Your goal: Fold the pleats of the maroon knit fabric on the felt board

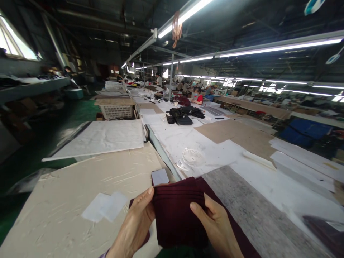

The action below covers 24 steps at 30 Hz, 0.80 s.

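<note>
Gripping one layered maroon cloth (177, 222) between left hand (138, 215) and right hand (216, 218), both closed on its side edges. Held directly between the two, touching both: left thumb at the upper left corner, right thumb pressed on the front face near the right edge. Layers along the top edge: several, exact number impossible to tell. Further maroon cloth (238, 229): one expanse, behind and to the right of the right hand. White papers (102, 206): two, overlapping, left of the left hand. Beige sheet (59, 197): one, beneath those papers. Small white card (160, 177): one, just beyond the left hand. White fan (192, 157): one, beyond the held cloth, on the white-covered table (217, 154). Grey mottled sheet (249, 208): one, right of the right hand. Brown sheet (236, 135): one, farther right on the same table. Black cloth pile (184, 114): one, beyond the fan; pieces not countable. Slatted crate (118, 111): one, farther off, left of the table.
</note>
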{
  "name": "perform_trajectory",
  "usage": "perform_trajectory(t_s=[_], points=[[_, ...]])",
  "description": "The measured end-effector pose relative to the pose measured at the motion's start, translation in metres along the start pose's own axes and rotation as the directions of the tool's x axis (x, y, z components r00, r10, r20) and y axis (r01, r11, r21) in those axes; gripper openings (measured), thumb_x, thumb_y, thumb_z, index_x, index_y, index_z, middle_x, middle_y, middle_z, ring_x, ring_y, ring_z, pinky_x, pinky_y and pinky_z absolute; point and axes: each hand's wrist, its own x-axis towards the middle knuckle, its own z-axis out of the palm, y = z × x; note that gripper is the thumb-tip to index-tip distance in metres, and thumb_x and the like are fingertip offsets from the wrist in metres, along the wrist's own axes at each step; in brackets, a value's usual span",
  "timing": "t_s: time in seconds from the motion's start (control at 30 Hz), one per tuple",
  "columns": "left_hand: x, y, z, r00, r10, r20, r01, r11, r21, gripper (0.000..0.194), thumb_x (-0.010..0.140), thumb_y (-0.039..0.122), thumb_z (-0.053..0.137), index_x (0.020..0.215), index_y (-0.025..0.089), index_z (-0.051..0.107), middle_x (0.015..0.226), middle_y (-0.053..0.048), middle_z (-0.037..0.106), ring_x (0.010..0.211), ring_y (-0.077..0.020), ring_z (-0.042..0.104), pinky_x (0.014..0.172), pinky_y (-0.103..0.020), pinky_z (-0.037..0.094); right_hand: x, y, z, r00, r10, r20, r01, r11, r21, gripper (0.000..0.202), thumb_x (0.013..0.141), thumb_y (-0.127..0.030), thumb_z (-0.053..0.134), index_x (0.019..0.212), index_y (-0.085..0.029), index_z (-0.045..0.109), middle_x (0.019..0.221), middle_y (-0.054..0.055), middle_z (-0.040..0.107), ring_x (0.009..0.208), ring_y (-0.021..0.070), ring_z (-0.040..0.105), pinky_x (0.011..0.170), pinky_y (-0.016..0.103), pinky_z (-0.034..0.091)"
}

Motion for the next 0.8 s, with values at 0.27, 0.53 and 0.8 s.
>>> perform_trajectory(t_s=[0.27,0.53,0.8], points=[[0.000,0.008,-0.007,0.999,0.009,-0.038,-0.004,0.993,0.119,0.031,0.085,0.035,0.055,0.099,0.013,0.072,0.096,-0.012,0.073,0.086,-0.0230,0.066,0.075,-0.031,0.052,0.000,-0.004,0.001,0.998,-0.056,0.001,0.055,0.975,-0.216,0.022,0.087,-0.037,0.053,0.085,-0.019,0.064,0.087,0.005,0.066,0.080,0.0202,0.061,0.074,0.029,0.049],[-0.001,0.015,-0.001,0.999,-0.006,-0.051,0.027,0.906,0.423,0.017,0.073,0.029,0.070,0.072,0.012,0.074,0.063,-0.005,0.069,0.061,-0.0137,0.058,0.063,-0.023,0.043,0.003,-0.006,0.003,0.984,-0.147,0.098,0.173,0.905,-0.389,0.022,0.089,-0.033,0.050,0.074,-0.019,0.058,0.077,0.003,0.061,0.074,0.0169,0.059,0.068,0.026,0.044],[0.002,0.016,-0.007,0.991,-0.010,-0.130,0.055,0.937,0.346,0.013,0.071,0.026,0.071,0.070,0.013,0.074,0.061,-0.005,0.069,0.057,-0.0135,0.057,0.062,-0.024,0.044,0.006,-0.015,0.001,0.985,-0.073,0.154,0.127,0.919,-0.374,0.024,0.089,-0.033,0.048,0.071,-0.020,0.053,0.075,0.002,0.057,0.073,0.0178,0.057,0.067,0.027,0.044]])
